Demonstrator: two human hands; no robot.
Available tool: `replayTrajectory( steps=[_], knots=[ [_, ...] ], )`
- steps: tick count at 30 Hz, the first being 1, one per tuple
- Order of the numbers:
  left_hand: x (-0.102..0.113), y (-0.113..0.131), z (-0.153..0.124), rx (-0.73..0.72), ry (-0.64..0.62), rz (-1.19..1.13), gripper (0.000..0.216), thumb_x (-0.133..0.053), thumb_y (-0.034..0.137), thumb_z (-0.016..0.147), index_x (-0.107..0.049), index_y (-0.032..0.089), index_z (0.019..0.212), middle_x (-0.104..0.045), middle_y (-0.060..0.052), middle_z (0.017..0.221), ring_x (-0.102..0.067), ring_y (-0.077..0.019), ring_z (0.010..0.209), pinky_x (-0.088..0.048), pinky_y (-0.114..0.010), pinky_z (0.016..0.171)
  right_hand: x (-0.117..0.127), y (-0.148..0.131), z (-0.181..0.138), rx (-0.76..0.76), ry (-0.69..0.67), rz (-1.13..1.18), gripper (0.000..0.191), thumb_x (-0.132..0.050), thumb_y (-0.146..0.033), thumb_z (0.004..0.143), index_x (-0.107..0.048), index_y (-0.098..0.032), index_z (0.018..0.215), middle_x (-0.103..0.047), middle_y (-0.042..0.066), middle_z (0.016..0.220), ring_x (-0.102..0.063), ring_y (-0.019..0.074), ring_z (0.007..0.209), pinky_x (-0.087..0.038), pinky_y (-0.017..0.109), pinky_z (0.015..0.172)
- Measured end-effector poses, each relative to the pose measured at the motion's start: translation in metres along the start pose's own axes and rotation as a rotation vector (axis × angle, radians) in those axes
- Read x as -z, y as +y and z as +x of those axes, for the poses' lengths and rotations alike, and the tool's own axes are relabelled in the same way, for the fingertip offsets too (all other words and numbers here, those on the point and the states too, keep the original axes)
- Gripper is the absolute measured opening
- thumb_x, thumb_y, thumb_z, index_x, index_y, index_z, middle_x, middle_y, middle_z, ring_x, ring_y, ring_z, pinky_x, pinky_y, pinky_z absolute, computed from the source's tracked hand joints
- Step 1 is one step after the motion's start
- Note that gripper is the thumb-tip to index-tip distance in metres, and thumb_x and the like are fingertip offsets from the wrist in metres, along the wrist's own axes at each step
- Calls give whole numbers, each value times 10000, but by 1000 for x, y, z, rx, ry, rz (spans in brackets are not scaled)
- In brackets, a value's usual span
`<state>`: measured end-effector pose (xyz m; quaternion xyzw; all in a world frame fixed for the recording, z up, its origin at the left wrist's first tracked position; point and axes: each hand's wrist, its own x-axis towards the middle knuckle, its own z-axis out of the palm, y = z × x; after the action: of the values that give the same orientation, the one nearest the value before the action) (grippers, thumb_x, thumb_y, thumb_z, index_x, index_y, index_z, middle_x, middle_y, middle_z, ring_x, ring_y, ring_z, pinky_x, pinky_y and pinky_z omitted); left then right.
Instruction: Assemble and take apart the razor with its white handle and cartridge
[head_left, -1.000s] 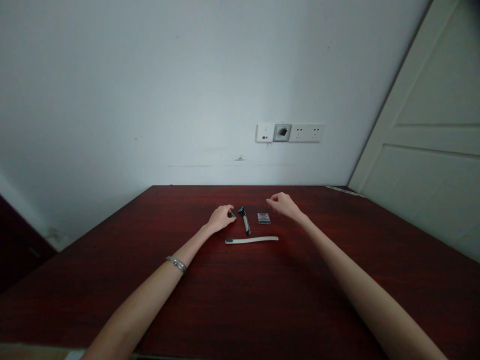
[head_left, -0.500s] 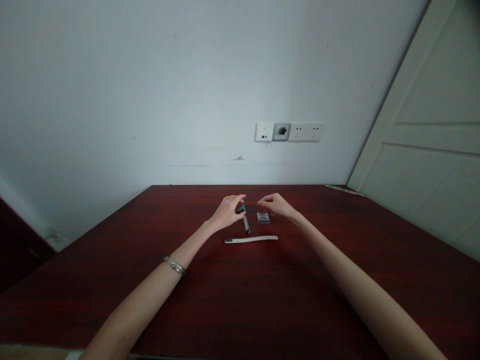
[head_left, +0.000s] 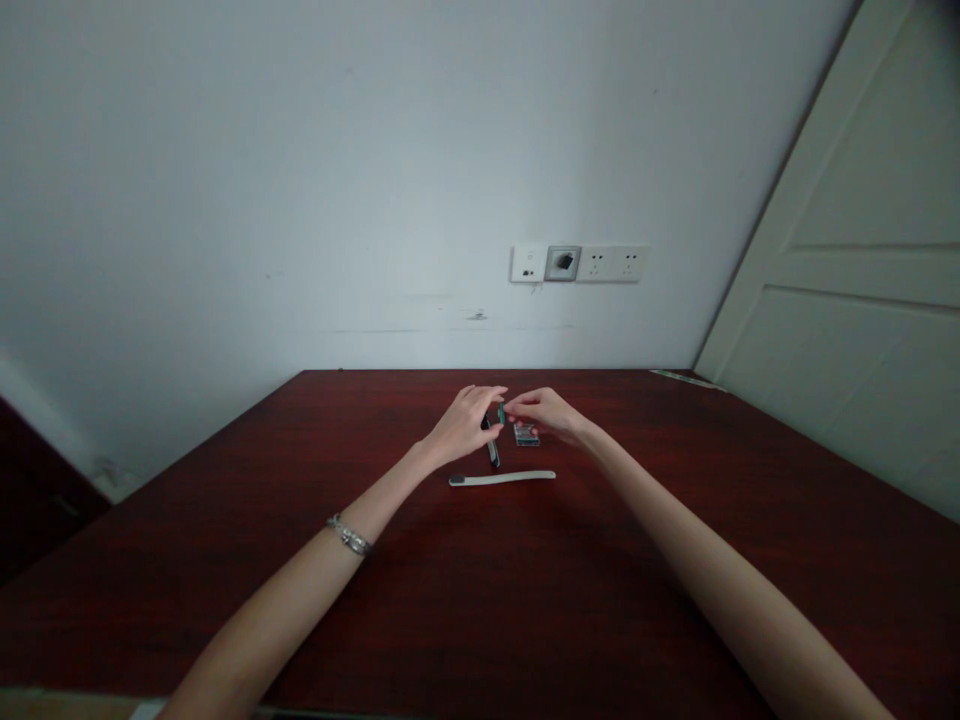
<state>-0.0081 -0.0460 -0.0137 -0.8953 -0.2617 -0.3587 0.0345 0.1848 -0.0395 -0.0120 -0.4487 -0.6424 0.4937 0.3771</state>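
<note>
My left hand is closed, with thumb and fingers pinching a small green razor head by its ends. The closed fingertips of my right hand meet the razor head from the right. Just behind the left thumb lies a grey-and-black razor handle, its upper end partly hidden by that hand. Beneath the right hand is a small clear plastic case, with contents too small to make out. Nearer to me, a long pale strip with a dark left end lies crosswise on the table.
The dark red wooden table runs back to a white wall. Sockets are set in the wall, one with a black plug. A pale panelled door stands at the right. A thin strip lies at the far right edge.
My left hand has moved slightly right, bringing the green razor head along. My right fingertips have come left to meet it. The handle, case and pale strip have stayed put.
</note>
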Motion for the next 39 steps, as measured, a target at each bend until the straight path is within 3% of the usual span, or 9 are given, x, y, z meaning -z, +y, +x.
replayTrajectory(
  steps=[7, 11, 14, 18, 21, 26, 39],
  knots=[
    [-1, 0, -2, -4, -6, -4, 494, -567, 224, 789, -387, 184, 1248, -579, -84, 1168, -494, -209, 1139, -384, -421, 981, -1, 0, 0, -15, 17, 8, 211, -667, -322, 677, -681, -126, 753, -638, 41, 699, -527, 76, 573, -354, 131, 391],
    [-1, -2, -2, -2, 11, -10, 447, -571, 232, 788, -441, 176, 1213, -535, -94, 1234, -446, -208, 1202, -367, -407, 1012, -1, 0, 1, -27, 36, 64, 196, -674, -312, 671, -683, -128, 739, -647, 47, 704, -542, 83, 580, -384, 135, 398],
    [1, -6, -3, 50, 138, -67, 365, -569, 248, 791, -512, 169, 1142, -566, -97, 1176, -484, -202, 1156, -395, -391, 982, -1, 0, 1, -5, 92, 123, 197, -684, -316, 661, -684, -126, 713, -649, 50, 680, -553, 88, 578, -411, 142, 409],
    [1, -13, -1, 239, 316, -172, 185, -573, 265, 784, -630, 165, 929, -651, -74, 945, -584, -187, 945, -454, -359, 874, -5, -2, 1, 58, 139, 206, 207, -711, -314, 627, -683, -125, 707, -657, 53, 691, -564, 88, 577, -431, 144, 410],
    [-2, -16, 1, 401, 274, -345, 185, -603, 314, 753, -675, 147, 786, -680, -67, 827, -617, -181, 808, -479, -314, 780, -10, -4, 1, 97, 178, 274, 232, -737, -319, 595, -677, -126, 708, -650, 43, 670, -572, 94, 583, -453, 153, 414],
    [-7, -15, 2, 523, 128, -639, 279, -616, 377, 725, -710, 119, 773, -703, -72, 769, -628, -179, 716, -476, -276, 689, -20, -6, 0, 155, 253, 342, 274, -761, -328, 546, -665, -133, 713, -651, 35, 664, -594, 119, 614, -467, 166, 405],
    [-8, -11, 4, 706, 266, -802, 248, -672, 315, 664, -711, 100, 783, -686, -70, 743, -602, -153, 648, -514, -253, 548, -24, 0, 1, 231, 238, 215, 314, -701, -401, 623, -620, -149, 792, -658, 43, 720, -614, 153, 686, -488, 176, 398]
  ],
)
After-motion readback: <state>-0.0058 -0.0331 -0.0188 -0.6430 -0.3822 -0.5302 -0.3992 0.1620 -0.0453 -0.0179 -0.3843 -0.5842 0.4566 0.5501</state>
